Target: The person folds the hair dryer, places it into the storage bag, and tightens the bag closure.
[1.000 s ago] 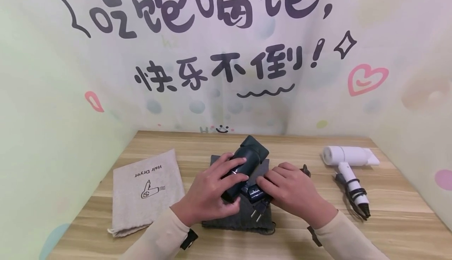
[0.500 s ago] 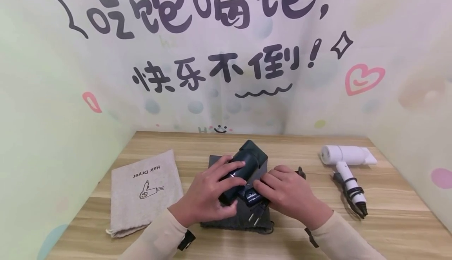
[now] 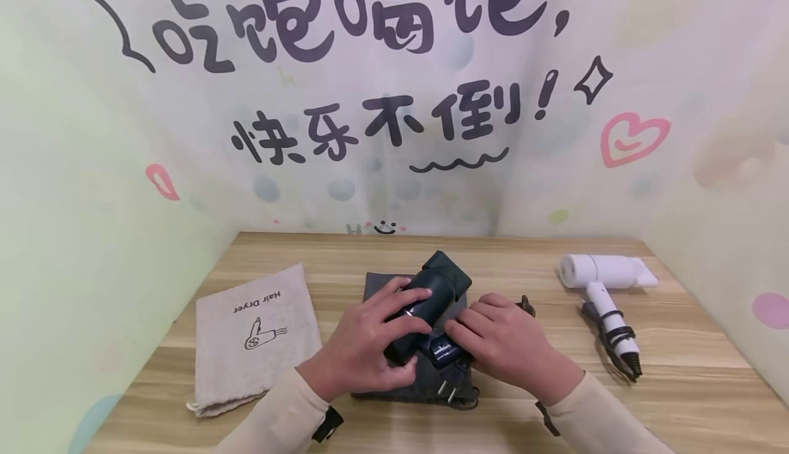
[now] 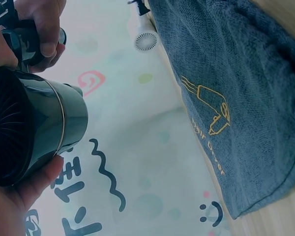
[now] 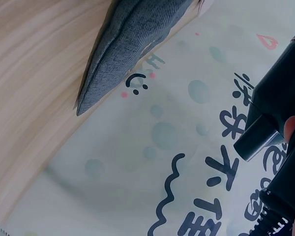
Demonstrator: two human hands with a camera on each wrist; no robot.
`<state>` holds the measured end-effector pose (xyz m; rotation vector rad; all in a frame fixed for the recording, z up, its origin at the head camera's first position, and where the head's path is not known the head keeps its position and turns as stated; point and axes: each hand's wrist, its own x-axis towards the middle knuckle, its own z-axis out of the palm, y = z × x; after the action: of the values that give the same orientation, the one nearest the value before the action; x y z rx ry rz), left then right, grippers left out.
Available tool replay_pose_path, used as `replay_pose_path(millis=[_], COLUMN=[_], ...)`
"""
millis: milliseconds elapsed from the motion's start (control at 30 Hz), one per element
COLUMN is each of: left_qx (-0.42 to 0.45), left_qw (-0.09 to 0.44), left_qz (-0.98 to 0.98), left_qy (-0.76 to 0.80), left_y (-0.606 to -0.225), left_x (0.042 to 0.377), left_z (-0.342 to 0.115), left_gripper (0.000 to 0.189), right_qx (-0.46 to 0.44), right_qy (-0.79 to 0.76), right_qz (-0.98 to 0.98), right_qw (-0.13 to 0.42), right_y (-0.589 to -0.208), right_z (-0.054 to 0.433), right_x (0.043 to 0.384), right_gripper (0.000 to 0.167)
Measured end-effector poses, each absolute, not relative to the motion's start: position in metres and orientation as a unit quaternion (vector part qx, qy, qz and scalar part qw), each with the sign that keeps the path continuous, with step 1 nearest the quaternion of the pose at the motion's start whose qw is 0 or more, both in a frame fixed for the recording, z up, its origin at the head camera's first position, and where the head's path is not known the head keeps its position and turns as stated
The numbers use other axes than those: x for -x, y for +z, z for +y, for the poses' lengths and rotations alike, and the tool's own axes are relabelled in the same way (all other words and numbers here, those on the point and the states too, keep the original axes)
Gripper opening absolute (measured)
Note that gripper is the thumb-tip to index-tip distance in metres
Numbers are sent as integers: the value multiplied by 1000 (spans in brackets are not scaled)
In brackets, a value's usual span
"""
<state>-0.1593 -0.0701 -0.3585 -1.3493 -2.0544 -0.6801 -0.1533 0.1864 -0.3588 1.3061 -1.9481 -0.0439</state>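
A dark green hair dryer [image 3: 439,291] with a flat nozzle is held above a dark grey drawstring bag [image 3: 414,380]. My left hand [image 3: 368,341] grips its barrel, fingers spread over the top. On its handle my right hand [image 3: 507,337] is curled; the handle's shiny end [image 3: 445,350] shows beside the barrel. A two-pin plug [image 3: 451,387] hangs below that hand. The left wrist view shows the barrel's rear grille [image 4: 6,125] and the bag's yellow dryer print [image 4: 214,109]. In the right wrist view, the nozzle [image 5: 258,137] and ribbed cord end [image 5: 273,223] appear.
On the left of the wooden table [image 3: 555,399] lies a beige bag [image 3: 255,344] printed "Hair Dryer". A white hair dryer [image 3: 607,272] with its black cord wound round the handle lies at the right. A printed cloth [image 3: 345,194] hangs behind the table.
The dark green hair dryer has sunk slightly toward the bag, with both hands keeping their grip. The head view has shifted a little. The bags and the white hair dryer lie as before.
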Motion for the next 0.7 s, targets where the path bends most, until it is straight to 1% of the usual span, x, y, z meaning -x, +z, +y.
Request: replay_pose_path(millis=[200,400,500,700], left_qx=[507,504,505,507], left_qw=[291,294,291,285], left_qz=[-770,-768,-767,-768], left_qy=[-255,-263,-267,-269], left_y=[-359,-363,-363,-365], left_x=[159,158,158,158], left_z=[-68,-66,-66,-65], left_gripper=[38,38,37,36], right_qx=[-517,-520,-519,-527], right_qy=[-14,-5,-11,2], right_qz=[-768,-765,-768,-756], right_qw=[378,379,375,389], right_y=[-360,-363,-363,-364], right_z=[189,191,191,191], right_x=[153,155,155,156], right_gripper=[21,16,17,32])
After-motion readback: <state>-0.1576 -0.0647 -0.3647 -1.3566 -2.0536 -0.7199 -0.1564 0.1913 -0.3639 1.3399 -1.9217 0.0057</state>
